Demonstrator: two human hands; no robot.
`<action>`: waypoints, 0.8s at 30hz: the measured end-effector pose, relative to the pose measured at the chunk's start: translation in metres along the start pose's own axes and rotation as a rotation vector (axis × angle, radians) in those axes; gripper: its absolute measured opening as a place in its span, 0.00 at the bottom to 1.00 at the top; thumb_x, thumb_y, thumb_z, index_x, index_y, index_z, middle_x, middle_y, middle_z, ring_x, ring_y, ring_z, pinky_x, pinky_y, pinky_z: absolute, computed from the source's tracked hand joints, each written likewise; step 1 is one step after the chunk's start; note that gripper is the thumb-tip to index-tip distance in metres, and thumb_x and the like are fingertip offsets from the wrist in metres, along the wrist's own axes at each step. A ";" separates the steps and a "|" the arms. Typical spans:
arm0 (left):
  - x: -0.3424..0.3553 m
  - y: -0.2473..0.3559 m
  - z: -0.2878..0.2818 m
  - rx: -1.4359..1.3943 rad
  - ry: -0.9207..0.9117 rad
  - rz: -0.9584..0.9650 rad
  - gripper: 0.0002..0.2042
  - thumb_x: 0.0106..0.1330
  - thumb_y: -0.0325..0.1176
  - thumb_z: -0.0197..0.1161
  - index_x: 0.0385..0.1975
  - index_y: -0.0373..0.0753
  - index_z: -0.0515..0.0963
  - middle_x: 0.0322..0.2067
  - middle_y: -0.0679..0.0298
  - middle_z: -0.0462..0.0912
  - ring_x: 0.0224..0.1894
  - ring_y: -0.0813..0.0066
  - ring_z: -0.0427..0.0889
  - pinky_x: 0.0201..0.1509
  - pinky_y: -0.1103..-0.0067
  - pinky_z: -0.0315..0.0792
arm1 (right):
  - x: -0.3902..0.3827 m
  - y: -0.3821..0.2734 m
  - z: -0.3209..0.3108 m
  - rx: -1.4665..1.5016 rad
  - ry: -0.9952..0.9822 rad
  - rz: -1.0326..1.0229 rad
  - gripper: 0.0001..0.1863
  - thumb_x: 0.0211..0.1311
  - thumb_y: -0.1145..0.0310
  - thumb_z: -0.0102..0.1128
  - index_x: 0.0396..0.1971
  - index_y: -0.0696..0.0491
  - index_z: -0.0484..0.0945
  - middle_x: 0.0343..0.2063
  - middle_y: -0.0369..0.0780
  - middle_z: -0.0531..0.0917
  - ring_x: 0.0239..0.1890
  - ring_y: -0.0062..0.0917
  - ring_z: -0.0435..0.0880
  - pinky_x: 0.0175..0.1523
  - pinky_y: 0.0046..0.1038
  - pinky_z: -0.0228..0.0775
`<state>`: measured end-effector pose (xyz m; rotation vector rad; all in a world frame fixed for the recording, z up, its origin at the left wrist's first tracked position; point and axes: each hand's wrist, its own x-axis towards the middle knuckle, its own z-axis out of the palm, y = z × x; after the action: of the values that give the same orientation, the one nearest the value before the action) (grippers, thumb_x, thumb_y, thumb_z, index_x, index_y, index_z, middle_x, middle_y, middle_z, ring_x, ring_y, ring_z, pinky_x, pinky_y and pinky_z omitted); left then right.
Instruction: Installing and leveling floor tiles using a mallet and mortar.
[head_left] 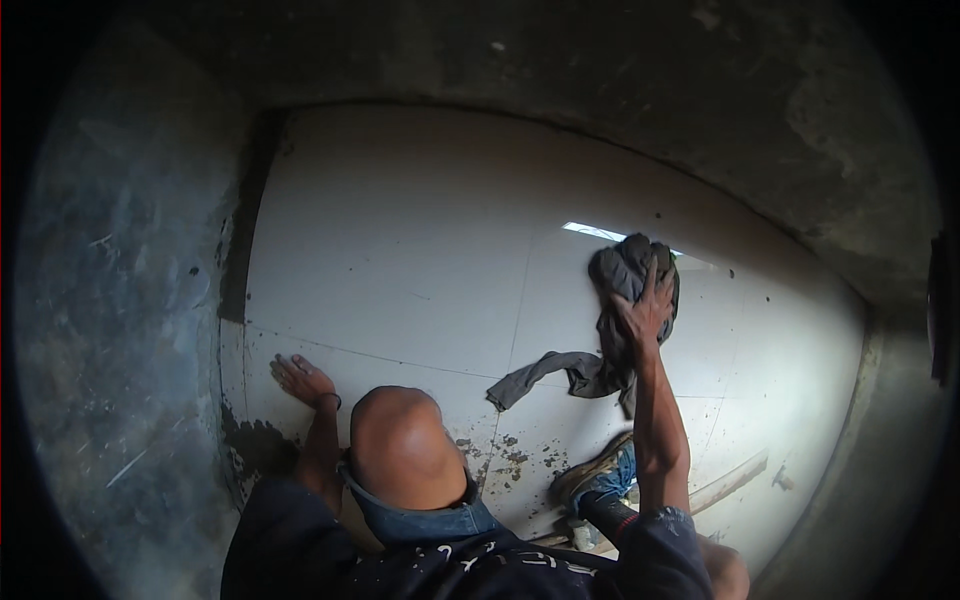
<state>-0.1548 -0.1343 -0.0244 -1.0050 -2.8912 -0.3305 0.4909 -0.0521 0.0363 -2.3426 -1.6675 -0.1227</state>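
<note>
My right hand presses down on a bunched dark grey cloth, its fingers curved over the folds. A sleeve-like strip of the cloth trails left across the pale tiled floor. Under the palm, the part of the cloth against the tiles is hidden. Far to the left, my left hand lies flat on the tiles with its fingers stretched out, holding nothing. A dark band circles that wrist.
Bare grey walls rise at the left, far side and right. Dark mortar spots mark the tiles near my bent knee. My shoe rests below the cloth. A wooden strip lies at the lower right.
</note>
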 end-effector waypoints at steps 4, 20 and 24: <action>-0.002 0.000 0.001 0.017 0.001 0.026 0.28 0.79 0.48 0.37 0.70 0.36 0.58 0.72 0.48 0.55 0.75 0.52 0.51 0.76 0.59 0.46 | 0.060 -0.061 0.026 0.047 0.009 -0.056 0.55 0.42 0.31 0.67 0.72 0.41 0.61 0.68 0.55 0.62 0.69 0.51 0.62 0.64 0.53 0.59; 0.005 0.023 -0.029 -0.052 -0.210 0.154 0.26 0.77 0.43 0.35 0.73 0.45 0.58 0.75 0.57 0.50 0.77 0.49 0.43 0.77 0.51 0.34 | 0.194 -0.500 0.167 0.441 -0.007 -1.082 0.51 0.44 0.33 0.66 0.69 0.42 0.66 0.64 0.53 0.69 0.65 0.50 0.69 0.64 0.50 0.63; 0.007 0.019 -0.032 -0.014 -0.262 0.189 0.26 0.77 0.46 0.34 0.72 0.47 0.60 0.74 0.53 0.50 0.76 0.45 0.42 0.75 0.47 0.32 | 0.208 -0.590 0.188 0.421 -0.130 -1.113 0.52 0.36 0.45 0.78 0.68 0.38 0.66 0.65 0.49 0.69 0.66 0.45 0.69 0.64 0.50 0.65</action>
<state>-0.1490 -0.1227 0.0116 -1.4102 -2.9853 -0.2220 -0.0083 0.3681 -0.0021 -0.9519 -2.5387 0.1647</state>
